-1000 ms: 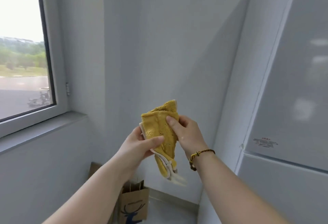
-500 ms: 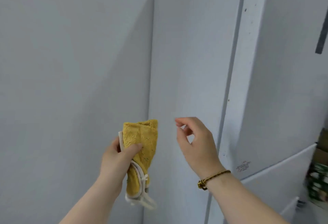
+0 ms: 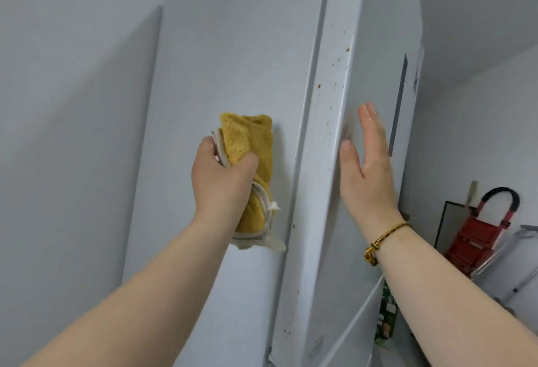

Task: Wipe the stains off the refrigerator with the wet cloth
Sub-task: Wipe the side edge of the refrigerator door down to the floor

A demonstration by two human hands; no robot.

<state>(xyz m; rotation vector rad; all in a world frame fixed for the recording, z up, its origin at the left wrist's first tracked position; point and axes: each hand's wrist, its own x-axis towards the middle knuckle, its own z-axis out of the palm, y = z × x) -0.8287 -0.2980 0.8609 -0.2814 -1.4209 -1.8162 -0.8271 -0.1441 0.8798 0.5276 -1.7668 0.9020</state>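
Refrigerator (image 3: 233,61) edge speckled with stains (image 3: 319,86) — wiping not yet begun; left hand (image 3: 221,180) grips folded cloth (image 3: 253,139), right hand (image 3: 366,171) spread flat, empty.

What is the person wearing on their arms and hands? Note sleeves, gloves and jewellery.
Both forearms are bare, with no sleeves in view. Neither the left hand nor the right hand wears a glove. The right wrist carries a thin braided bracelet, golden yellow with darker strands and a knot. The left wrist has nothing on it.
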